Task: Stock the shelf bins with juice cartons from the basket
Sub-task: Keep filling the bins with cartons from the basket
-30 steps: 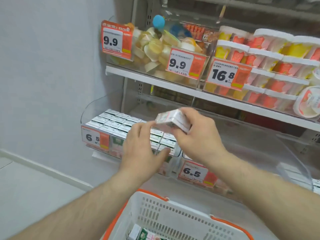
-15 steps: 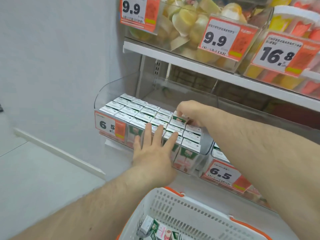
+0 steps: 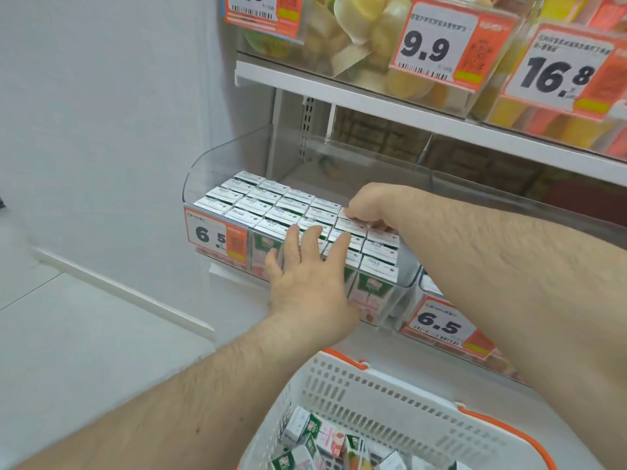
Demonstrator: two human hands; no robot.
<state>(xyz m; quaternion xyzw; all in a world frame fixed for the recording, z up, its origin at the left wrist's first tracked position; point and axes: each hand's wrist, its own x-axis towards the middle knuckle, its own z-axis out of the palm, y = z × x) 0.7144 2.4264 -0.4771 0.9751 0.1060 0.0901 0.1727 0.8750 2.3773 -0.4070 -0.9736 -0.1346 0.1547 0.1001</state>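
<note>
Pale wall and floor fill your left side. Next comes the clear shelf bin, packed with rows of juice cartons. Your left hand lies flat, fingers straight, against the front cartons. Your right hand curls down onto a carton in the back row. Below, your white basket holds loose cartons.

White-topped green cartons, white slotted basket with orange rim, orange-and-white price tags
</note>
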